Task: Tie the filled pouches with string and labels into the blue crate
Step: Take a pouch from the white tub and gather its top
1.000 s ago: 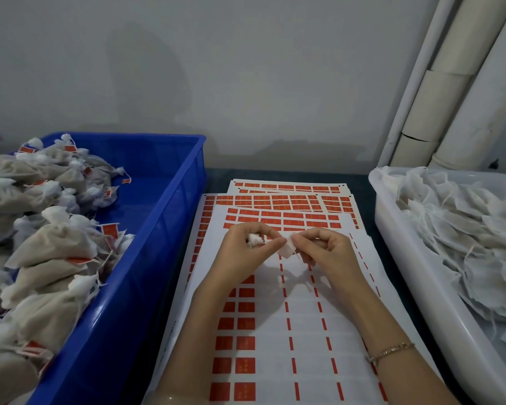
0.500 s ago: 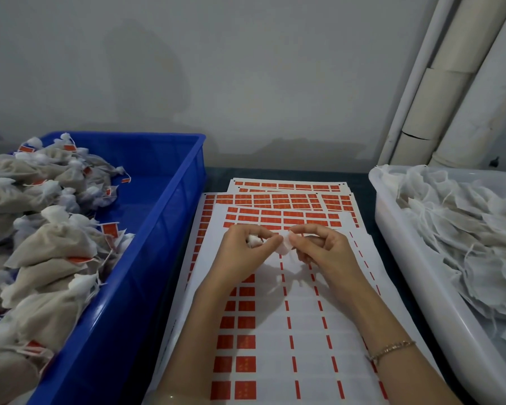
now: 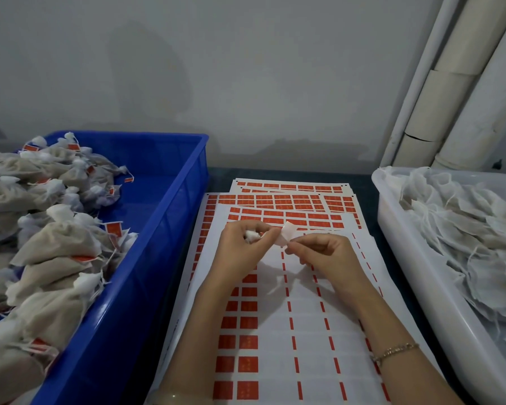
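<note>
A person's left hand (image 3: 240,249) curled its fingers round a small white wad (image 3: 251,236), too small to identify, while the right hand (image 3: 330,255) pinched a pale label (image 3: 287,239) between thumb and forefinger just beside it, above the label sheets (image 3: 304,331). Left of the fingers, the blue crate (image 3: 158,229) held a heap of tied pouches (image 3: 50,244). Right of them, a white tub (image 3: 421,276) piled with untied pouches (image 3: 465,229) suggested much work remained.
</note>
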Available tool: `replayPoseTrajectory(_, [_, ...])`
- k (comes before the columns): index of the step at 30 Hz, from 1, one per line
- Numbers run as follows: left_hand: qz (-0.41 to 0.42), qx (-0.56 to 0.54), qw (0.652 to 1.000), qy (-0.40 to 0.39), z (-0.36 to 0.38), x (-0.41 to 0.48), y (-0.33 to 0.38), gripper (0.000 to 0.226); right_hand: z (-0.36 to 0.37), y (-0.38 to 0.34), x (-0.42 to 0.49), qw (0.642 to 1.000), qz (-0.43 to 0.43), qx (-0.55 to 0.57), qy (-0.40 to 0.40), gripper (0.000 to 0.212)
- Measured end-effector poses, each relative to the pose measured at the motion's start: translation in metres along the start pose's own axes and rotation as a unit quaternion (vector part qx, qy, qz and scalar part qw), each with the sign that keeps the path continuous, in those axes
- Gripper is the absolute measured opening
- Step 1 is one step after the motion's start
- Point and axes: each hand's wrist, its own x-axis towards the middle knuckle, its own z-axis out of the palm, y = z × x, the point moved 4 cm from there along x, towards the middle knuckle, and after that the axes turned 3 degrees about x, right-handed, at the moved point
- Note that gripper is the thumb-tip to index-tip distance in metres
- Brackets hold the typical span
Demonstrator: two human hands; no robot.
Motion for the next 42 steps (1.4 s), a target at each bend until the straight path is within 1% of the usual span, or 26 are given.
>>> replayPoseTrajectory(2, [0.000, 0.009, 1.000, 0.002, 0.000, 0.001, -0.002, 0.003, -0.003, 0.002, 0.001, 1.000, -0.002, -0.011, 0.005, 0.011])
replayPoseTrajectory(6, [-0.006, 0.023, 1.000, 0.000, 0.001, 0.001, -0.002, 0.007, -0.004, 0.003, 0.002, 0.999, -0.003, -0.015, 0.029, 0.020])
replayPoseTrajectory(10, [-0.009, 0.025, 1.000, -0.008, 0.003, 0.000, -0.003, 0.015, -0.001, 0.010, 0.001, 0.999, 0.003, -0.006, 0.054, 0.017])
replayPoseTrajectory(15, [-0.009, 0.018, 1.000, -0.015, 0.005, 0.000, -0.003, 0.014, 0.002, 0.000, 0.002, 0.997, -0.016, 0.039, 0.062, 0.032])
replayPoseTrajectory(17, [-0.007, 0.023, 1.000, -0.017, 0.005, 0.001, -0.003, 0.012, 0.004, -0.002, 0.002, 0.997, -0.031, 0.042, 0.060, 0.033])
replayPoseTrajectory(21, [-0.007, 0.033, 0.999, -0.015, 0.006, 0.000, -0.003, 0.008, -0.001, 0.001, 0.003, 0.995, -0.035, 0.048, 0.084, 0.025])
replayPoseTrajectory(26, [-0.010, 0.023, 0.999, -0.022, 0.005, -0.001, 0.000, 0.012, -0.003, 0.006, 0.004, 0.996, -0.028, 0.029, 0.083, 0.019])
replayPoseTrajectory(29, [-0.018, 0.014, 0.999, -0.038, 0.004, -0.002, 0.001, 0.012, -0.004, 0.005, 0.004, 0.995, -0.031, 0.035, 0.088, 0.019])
replayPoseTrajectory(33, [-0.020, 0.027, 0.998, -0.056, 0.007, -0.001, -0.003, 0.005, -0.004, 0.003, 0.004, 0.996, -0.038, 0.026, 0.082, 0.019])
replayPoseTrajectory(38, [-0.047, 0.020, 0.998, -0.038, 0.008, -0.001, -0.006, 0.008, -0.004, 0.005, 0.005, 0.995, -0.046, -0.009, 0.092, 0.011])
replayPoseTrajectory(42, [-0.086, 0.007, 0.996, -0.025, 0.006, 0.000, -0.011, 0.013, -0.002, 0.006, 0.002, 0.988, -0.068, -0.056, 0.128, 0.006])
